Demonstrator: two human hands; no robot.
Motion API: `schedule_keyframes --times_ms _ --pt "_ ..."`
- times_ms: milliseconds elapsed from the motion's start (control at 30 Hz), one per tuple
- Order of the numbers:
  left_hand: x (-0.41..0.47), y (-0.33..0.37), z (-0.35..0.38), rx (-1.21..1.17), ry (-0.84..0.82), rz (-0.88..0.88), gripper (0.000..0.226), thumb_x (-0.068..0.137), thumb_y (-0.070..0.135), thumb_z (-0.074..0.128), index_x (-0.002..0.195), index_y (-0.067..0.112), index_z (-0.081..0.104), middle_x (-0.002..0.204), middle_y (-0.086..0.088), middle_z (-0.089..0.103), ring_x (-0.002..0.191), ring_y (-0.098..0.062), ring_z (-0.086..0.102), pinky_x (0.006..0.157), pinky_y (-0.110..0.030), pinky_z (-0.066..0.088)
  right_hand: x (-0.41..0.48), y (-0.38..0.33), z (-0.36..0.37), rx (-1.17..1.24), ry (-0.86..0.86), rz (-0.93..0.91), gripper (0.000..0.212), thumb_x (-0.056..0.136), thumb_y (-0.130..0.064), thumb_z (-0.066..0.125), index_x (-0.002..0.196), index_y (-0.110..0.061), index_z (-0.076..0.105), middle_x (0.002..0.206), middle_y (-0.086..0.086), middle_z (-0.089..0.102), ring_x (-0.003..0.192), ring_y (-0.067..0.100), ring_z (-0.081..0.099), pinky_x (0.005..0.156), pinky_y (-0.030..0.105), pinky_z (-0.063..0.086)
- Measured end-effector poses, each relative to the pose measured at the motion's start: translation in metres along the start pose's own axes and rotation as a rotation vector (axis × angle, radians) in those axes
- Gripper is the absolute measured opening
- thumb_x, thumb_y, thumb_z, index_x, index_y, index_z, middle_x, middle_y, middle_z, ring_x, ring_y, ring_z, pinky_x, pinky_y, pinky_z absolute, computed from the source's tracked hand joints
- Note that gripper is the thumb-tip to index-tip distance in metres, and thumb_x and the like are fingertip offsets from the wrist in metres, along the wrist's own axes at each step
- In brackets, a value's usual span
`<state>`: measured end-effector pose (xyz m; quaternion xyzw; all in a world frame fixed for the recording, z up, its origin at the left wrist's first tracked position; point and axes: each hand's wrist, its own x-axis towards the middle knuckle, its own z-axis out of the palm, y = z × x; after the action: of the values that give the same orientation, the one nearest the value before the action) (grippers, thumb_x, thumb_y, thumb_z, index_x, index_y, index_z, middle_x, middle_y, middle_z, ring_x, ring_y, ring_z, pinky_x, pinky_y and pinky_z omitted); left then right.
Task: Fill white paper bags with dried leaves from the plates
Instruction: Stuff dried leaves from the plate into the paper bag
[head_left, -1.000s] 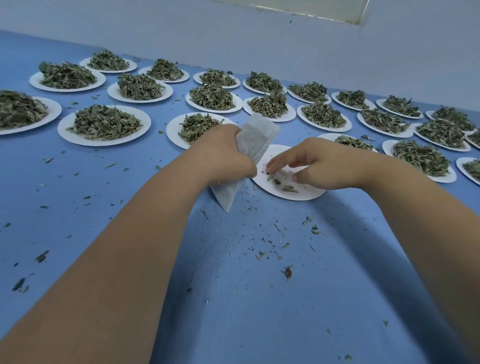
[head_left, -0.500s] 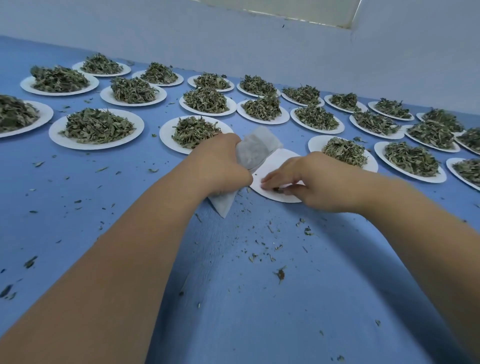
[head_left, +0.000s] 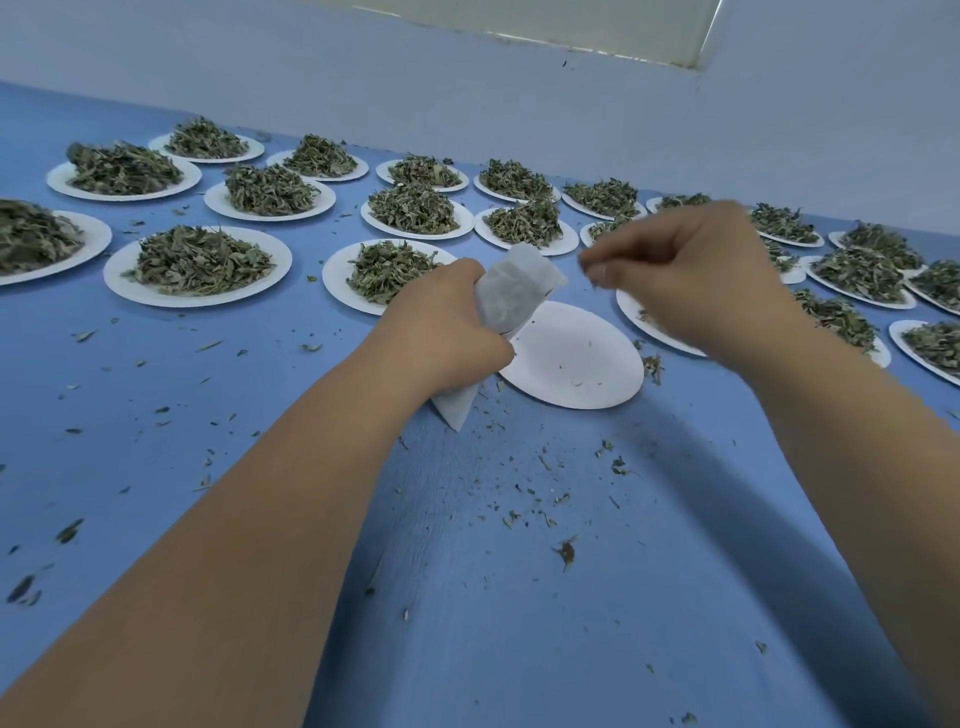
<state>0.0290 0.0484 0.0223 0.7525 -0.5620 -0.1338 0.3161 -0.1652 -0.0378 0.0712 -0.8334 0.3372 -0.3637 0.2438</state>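
Head view, tabletop. L. hand (head_left: 447, 332) is clenched round the middle of a white, translucent paper bag (head_left: 511, 291), which is held tilted above the blue table surface (head_left: 467, 597); the bag's lower corner projects below the fist, its mouth points up and to the right, and dark-green contents are faintly seen through the paper. R. hand (head_left: 691, 280) is raised just right of the bag mouth, apart from it, w/ fingers curled and tips drawn together; whether leaf bits are pinched cannot be told (motion blur). Directly below the bag mouth, a round white paper plate (head_left: 571, 358) is seen lying flat, almost bare, w/ only a few crumbs on it. Behind the L. hand a similar round white plate (head_left: 337, 275) is heaped w/ dried green leaves (head_left: 384, 270); another heaped plate (head_left: 119, 270) is seen further left, and a third (head_left: 644, 322) is partly hidden by the R. hand. Approx. three rows of such heaped plates are laid out toward the pale grey-blue wall (head_left: 467, 78). Loose leaf fragments (head_left: 566, 551) are scattered over the table near the arms.
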Motion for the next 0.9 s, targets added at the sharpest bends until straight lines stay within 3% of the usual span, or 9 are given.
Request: schedule_keyframes --times_ms 67,267,367,467,567,633,700,800,900 --pt "0.0 0.0 0.002 -0.009 0.024 0.01 0.029 0.075 0.028 0.074 0.091 0.021 0.05 0.088 0.005 0.053 0.075 -0.009 0.051 0.055 -0.03 0.035 0.007 -0.017 0.002 0.101 0.023 -0.025 0.022 0.085 -0.004 0.077 0.086 -0.026 0.08 0.076 -0.01 0.077 0.075 0.003 0.073 0.072 0.012 0.053" --pt "0.0 -0.001 0.005 -0.001 0.073 0.049 0.032 0.072 0.024 0.075 0.087 0.015 0.049 0.081 0.001 0.054 0.069 -0.016 0.051 0.054 -0.031 0.037 0.013 -0.038 0.022 -0.098 -0.121 -0.011 0.016 0.082 -0.002 0.073 0.087 -0.016 0.079 0.079 0.004 0.075 0.078 0.024 0.073 0.074 0.046 0.062" --pt "0.001 -0.002 0.004 -0.009 0.088 0.042 0.03 0.072 0.024 0.074 0.088 0.014 0.051 0.082 0.0 0.056 0.071 -0.017 0.053 0.055 -0.031 0.038 0.015 -0.039 0.017 -0.034 -0.108 -0.011 0.012 0.081 -0.001 0.076 0.082 -0.013 0.076 0.077 0.001 0.074 0.075 0.017 0.072 0.073 0.038 0.062" --pt "0.001 -0.001 0.004 -0.023 0.095 0.036 0.032 0.071 0.024 0.074 0.092 0.012 0.053 0.084 -0.001 0.058 0.075 -0.02 0.055 0.058 -0.033 0.041 0.018 -0.042 0.013 -0.067 -0.209 -0.01 0.013 0.087 -0.007 0.073 0.091 -0.019 0.076 0.08 -0.004 0.077 0.081 0.013 0.073 0.078 0.033 0.06" --pt "0.002 -0.002 0.004 -0.028 0.088 0.028 0.033 0.072 0.023 0.074 0.091 0.01 0.05 0.083 -0.002 0.055 0.069 -0.021 0.047 0.057 -0.033 0.036 0.017 -0.043 0.01 -0.059 -0.308 0.022 0.015 0.092 -0.013 0.065 0.097 -0.025 0.073 0.072 -0.021 0.07 0.065 -0.005 0.063 0.059 0.012 0.048" --pt "0.001 -0.002 0.003 -0.03 0.087 0.026 0.032 0.072 0.023 0.073 0.084 0.014 0.046 0.08 -0.001 0.052 0.065 -0.017 0.043 0.056 -0.032 0.033 0.016 -0.045 0.01 0.005 -0.256 0.039 0.016 0.093 -0.017 0.06 0.097 -0.025 0.073 0.078 -0.021 0.071 0.064 -0.013 0.057 0.057 0.005 0.04" --pt "0.002 -0.002 0.003 -0.039 0.088 0.028 0.034 0.072 0.024 0.074 0.08 0.018 0.042 0.077 0.001 0.05 0.064 -0.015 0.043 0.054 -0.031 0.032 0.013 -0.047 0.01 0.078 -0.189 0.042 0.019 0.099 -0.019 0.053 0.101 -0.019 0.072 0.083 -0.014 0.075 0.066 -0.012 0.057 0.062 0.005 0.04" --pt "0.002 -0.002 0.003 -0.041 0.085 0.035 0.033 0.073 0.023 0.074 0.08 0.017 0.042 0.077 0.002 0.049 0.064 -0.016 0.043 0.053 -0.03 0.032 0.008 -0.046 0.015 0.004 -0.27 0.038 0.027 0.105 -0.03 0.046 0.105 -0.023 0.072 0.091 -0.013 0.073 0.092 0.006 0.063 0.08 0.026 0.044" --pt "0.004 -0.003 0.005 -0.037 0.093 0.038 0.03 0.073 0.024 0.073 0.084 0.017 0.046 0.08 0.002 0.052 0.067 -0.014 0.047 0.053 -0.03 0.034 0.01 -0.044 0.014 0.038 -0.194 0.05 0.031 0.105 -0.033 0.043 0.104 -0.024 0.072 0.088 -0.015 0.075 0.09 -0.003 0.062 0.076 0.018 0.042"
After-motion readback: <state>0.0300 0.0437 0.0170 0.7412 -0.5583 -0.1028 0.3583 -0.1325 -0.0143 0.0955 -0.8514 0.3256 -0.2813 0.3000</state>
